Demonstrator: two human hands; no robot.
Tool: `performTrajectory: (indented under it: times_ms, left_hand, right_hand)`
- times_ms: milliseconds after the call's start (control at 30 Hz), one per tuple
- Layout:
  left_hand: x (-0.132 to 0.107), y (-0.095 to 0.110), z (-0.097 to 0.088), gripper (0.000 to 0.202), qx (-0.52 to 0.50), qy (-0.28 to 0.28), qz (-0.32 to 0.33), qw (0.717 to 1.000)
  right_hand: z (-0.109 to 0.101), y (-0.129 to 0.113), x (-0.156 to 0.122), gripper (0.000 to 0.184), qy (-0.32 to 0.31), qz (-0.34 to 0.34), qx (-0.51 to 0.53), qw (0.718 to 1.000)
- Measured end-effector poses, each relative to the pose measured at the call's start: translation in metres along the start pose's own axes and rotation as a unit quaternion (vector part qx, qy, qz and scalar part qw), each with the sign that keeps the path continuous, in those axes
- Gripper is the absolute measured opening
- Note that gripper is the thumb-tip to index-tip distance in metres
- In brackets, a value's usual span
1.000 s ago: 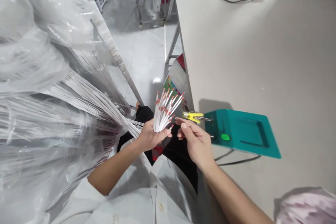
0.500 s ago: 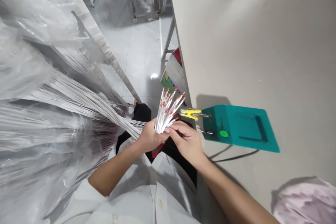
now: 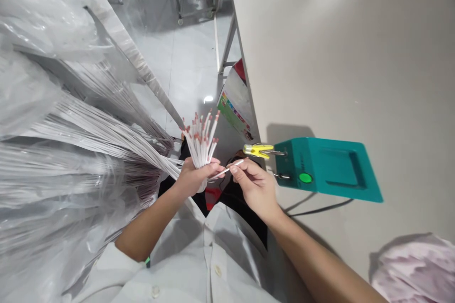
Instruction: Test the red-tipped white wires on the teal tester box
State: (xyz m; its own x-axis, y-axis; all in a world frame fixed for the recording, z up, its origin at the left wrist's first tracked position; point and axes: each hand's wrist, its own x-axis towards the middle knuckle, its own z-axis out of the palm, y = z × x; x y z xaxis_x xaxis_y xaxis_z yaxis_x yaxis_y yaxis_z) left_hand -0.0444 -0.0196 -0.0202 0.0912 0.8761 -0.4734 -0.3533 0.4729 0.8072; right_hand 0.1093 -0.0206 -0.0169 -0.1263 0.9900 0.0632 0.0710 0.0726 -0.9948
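Head view looks down on a wide pale table [image 3: 355, 57] at the right, whose edge runs just beside the person's lap. At the left, a big mass of long white wires under clear plastic sheet [image 3: 53, 151] hangs across a rack. I think this is to hold the wires straight and within reach of the left arm.

On the table edge stands a teal box [image 3: 330, 168] with a green button [image 3: 304, 178] on its front. It is set near the hands, probably so that the reach to it is short. A black cable [image 3: 320, 208] leaves the box and passes behind the right forearm. A pink cloth [image 3: 415, 265] lies at the near right corner.

The left hand [image 3: 192, 180] has its grip closed fully around a bundle [image 3: 201, 139] of white wires. The red-tipped ends fan upward, which seems to keep each end separate and easy to pick. The right hand [image 3: 254, 187] has its grip narrowed to a pinch, thumb against forefinger, on a single wire [image 3: 225, 170]. This wire lies almost flat between the two hands, with its other end at the left fingers.

A yellow clip [image 3: 259, 150] sticks out from the box toward the hands, just above the right hand and not touching it.
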Motion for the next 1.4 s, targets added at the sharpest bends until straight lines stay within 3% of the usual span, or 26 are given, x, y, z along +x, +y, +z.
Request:
performTrajectory:
  times_ms: [100, 200, 367, 433, 667, 1000, 1233, 1400]
  left_hand:
    - [0.005, 0.001, 0.001, 0.032, -0.024, 0.083, -0.005, 0.996]
    - [0.006, 0.003, 0.003, 0.026, 0.017, 0.121, 0.044, 0.991]
    - [-0.004, 0.002, 0.011, 0.022, 0.151, 0.039, 0.080, 0.985]
    - [-0.007, 0.000, 0.013, 0.022, 0.179, 0.030, 0.100, 0.978]
    - [-0.007, -0.004, 0.015, 0.018, 0.231, 0.065, 0.117, 0.964]
    - [-0.004, -0.010, 0.017, 0.014, 0.254, 0.055, 0.109, 0.959]
    - [-0.010, -0.003, 0.015, 0.016, 0.196, 0.014, 0.084, 0.977]
    - [-0.012, 0.000, 0.011, 0.019, 0.161, 0.010, 0.081, 0.984]
  right_hand:
    - [0.000, 0.004, 0.000, 0.013, 0.001, 0.013, -0.009, 1.000]
    - [0.001, 0.008, 0.000, 0.015, -0.015, 0.019, -0.044, 0.999]
    - [0.003, 0.010, -0.001, 0.016, -0.069, 0.007, -0.103, 0.992]
    - [0.002, 0.010, -0.001, 0.015, -0.079, -0.015, -0.115, 0.990]
    - [-0.003, 0.007, 0.000, 0.014, 0.034, -0.002, -0.083, 0.996]
    - [-0.004, 0.002, 0.000, 0.008, 0.027, -0.013, -0.083, 0.996]
    - [-0.003, 0.002, 0.003, 0.023, 0.031, 0.111, -0.005, 0.993]
    - [-0.001, 0.006, 0.003, 0.023, -0.008, 0.090, 0.005, 0.996]
